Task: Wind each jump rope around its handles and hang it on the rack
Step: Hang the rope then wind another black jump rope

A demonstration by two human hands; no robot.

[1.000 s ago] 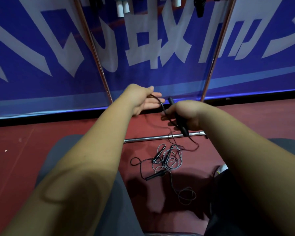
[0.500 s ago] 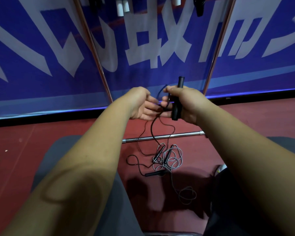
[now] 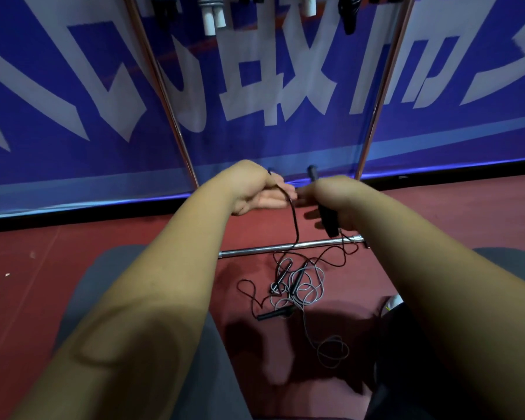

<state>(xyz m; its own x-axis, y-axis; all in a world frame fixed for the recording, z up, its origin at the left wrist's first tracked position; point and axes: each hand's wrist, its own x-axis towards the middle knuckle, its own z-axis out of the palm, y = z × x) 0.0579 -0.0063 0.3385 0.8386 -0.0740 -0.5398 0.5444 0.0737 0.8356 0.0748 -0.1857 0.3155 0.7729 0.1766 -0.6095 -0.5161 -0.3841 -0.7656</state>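
black plastic handle (image 3: 328,219) in right hand (image 3: 341,200), fingers curled tight round its middle; top end poking up past the knuckles, lower end tilted toward the near side. black cord (image 3: 296,225) pinched in left hand (image 3: 255,190), under the thumb against nearly straight fingers. both hands close together, fingertips almost meeting, raised above the floor on the near side of the rack (image 3: 172,116). from the left hand, cord dropping down, crossing the rack's chrome bottom bar (image 3: 255,250), then trailing in loose loops over red floor (image 3: 43,283). second black handle (image 3: 275,314) flat on the floor, near side of the bar. just beside it, tangled grey rope (image 3: 322,283) with two dark handles; one stray loop further near-right. far side: blue banner (image 3: 73,131) with white characters. top edge: wound ropes hanging on the rack, white handles (image 3: 211,21) among them.
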